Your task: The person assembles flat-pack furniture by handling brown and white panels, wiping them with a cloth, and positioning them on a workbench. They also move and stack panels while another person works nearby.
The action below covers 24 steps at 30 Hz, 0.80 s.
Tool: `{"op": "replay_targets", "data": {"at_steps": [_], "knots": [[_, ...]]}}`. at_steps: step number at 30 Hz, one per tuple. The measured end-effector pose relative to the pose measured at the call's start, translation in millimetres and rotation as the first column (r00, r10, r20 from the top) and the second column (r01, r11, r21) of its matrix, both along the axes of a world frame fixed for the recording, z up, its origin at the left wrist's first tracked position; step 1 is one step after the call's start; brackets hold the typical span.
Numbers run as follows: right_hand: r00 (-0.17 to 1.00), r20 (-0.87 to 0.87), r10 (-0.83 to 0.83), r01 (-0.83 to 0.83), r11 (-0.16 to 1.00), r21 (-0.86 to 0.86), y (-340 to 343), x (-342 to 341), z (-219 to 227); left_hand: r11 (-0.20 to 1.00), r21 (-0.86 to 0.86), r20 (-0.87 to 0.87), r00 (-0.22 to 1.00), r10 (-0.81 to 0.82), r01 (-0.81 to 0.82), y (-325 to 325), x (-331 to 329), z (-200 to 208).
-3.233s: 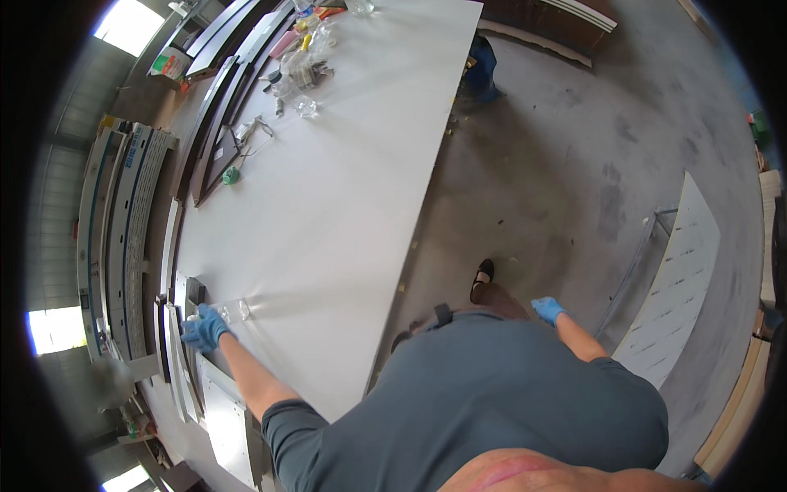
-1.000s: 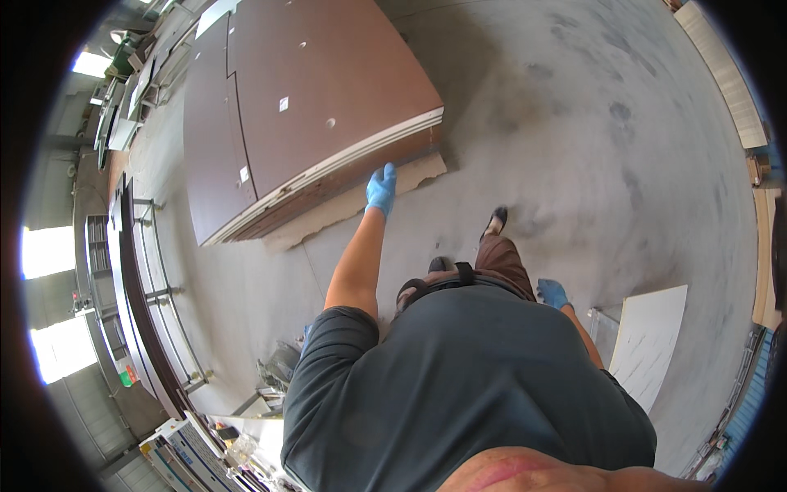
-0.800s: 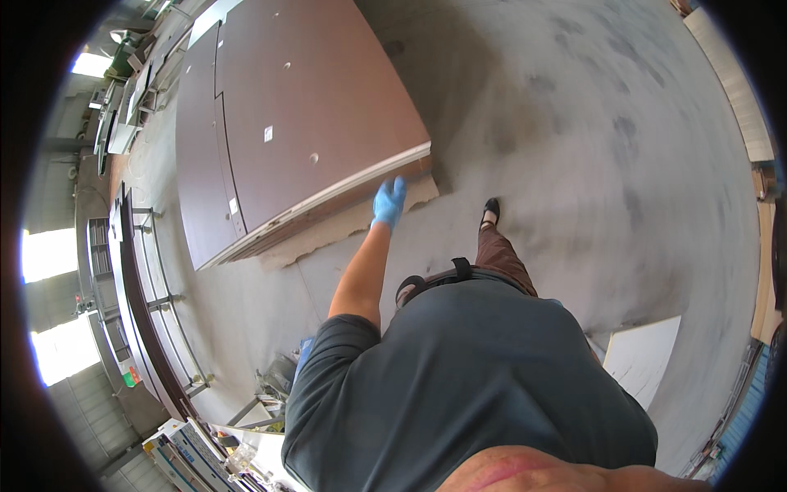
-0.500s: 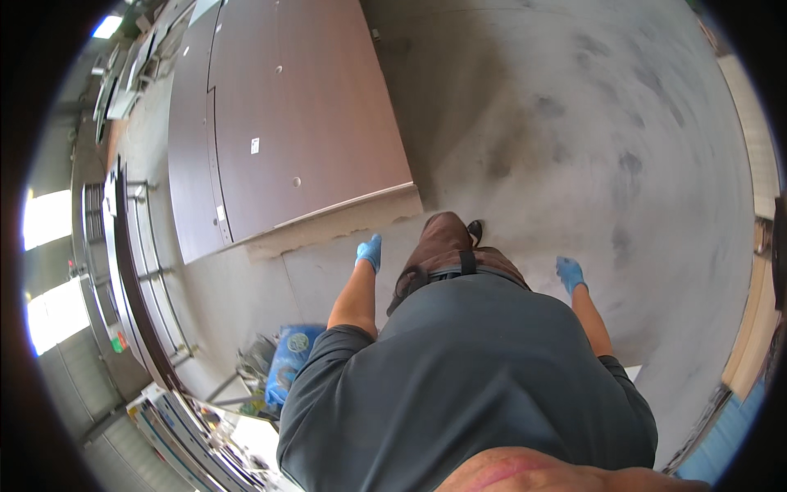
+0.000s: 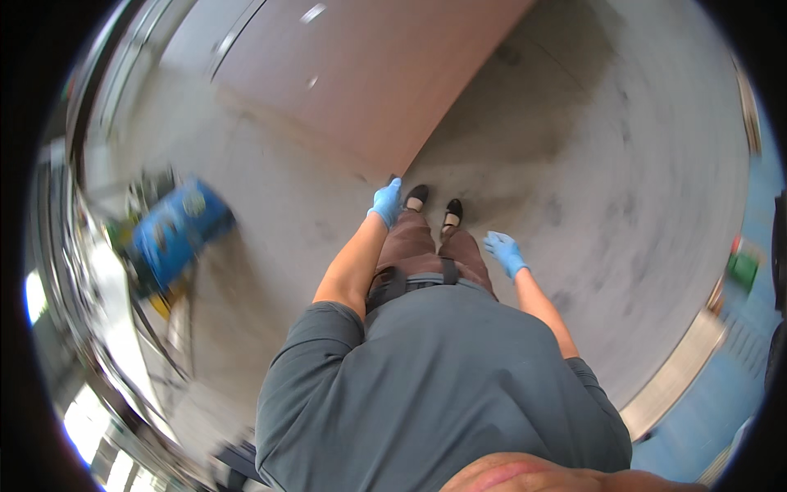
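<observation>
My left hand [image 5: 386, 203], in a light blue glove, is in front of my legs, close to the near corner of a large brown panel [image 5: 385, 70]. Its fingers look curled in. A small dark bit shows at the fingertips, and whether it is held or lies behind them I cannot make out. My right hand [image 5: 507, 252], gloved alike, hangs beside my right thigh over the grey floor. Its fingers are loosely stretched, with nothing in them. Neither hand visibly touches the panel.
A blue printed sack or bin [image 5: 182, 221] stands on the floor at the left, beside metal framework. At the right are a pale board edge [image 5: 676, 373], a blue surface [image 5: 697, 430] and a green item [image 5: 743, 269]. Black shoes [image 5: 452, 213] stand near the panel's corner.
My body and view have turned to the right. The panel now lies higher in view with its corner before my feet; the blue sack has shifted left. Both hands have come closer together.
</observation>
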State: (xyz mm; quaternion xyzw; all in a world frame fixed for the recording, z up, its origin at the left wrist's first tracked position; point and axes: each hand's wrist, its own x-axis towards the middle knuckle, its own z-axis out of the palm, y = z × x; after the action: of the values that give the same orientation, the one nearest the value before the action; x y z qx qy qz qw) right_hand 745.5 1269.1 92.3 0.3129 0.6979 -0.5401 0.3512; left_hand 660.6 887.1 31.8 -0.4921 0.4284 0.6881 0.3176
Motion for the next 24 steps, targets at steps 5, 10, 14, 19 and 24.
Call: {"op": "replay_targets", "data": {"at_steps": [5, 10, 14, 19, 24], "knots": [[0.903, 0.238, 0.358, -0.369, 0.929, 0.002, -48.6, -113.5, 21.2, 0.843, 0.137, 0.139, 0.853, 0.504, -0.521, 50.0, 43.7, 4.6], [0.87, 0.314, 0.38, -0.381, 0.923, -0.063, -127.2, -183.1, -5.2, 0.597, 0.355, 0.164, 0.676, 0.718, -0.72, 76.1, 53.5, 1.9], [0.928, 0.307, 0.21, -0.181, 0.976, -0.121, -215.5, -203.0, -21.8, 0.487, 0.425, 0.176, 0.597, 0.783, -0.763, 58.2, 46.3, 7.9], [0.954, 0.297, 0.043, 0.008, 0.986, -0.168, -288.3, -215.8, -48.3, 0.338, 0.515, 0.233, 0.508, 0.829, -0.788, 43.4, 26.8, -10.6], [0.952, 0.278, -0.125, 0.165, 0.979, -0.123, -298.9, -230.8, -66.5, 0.189, 0.545, 0.371, 0.437, 0.82, -0.817, 46.2, 6.7, -26.7]]}}
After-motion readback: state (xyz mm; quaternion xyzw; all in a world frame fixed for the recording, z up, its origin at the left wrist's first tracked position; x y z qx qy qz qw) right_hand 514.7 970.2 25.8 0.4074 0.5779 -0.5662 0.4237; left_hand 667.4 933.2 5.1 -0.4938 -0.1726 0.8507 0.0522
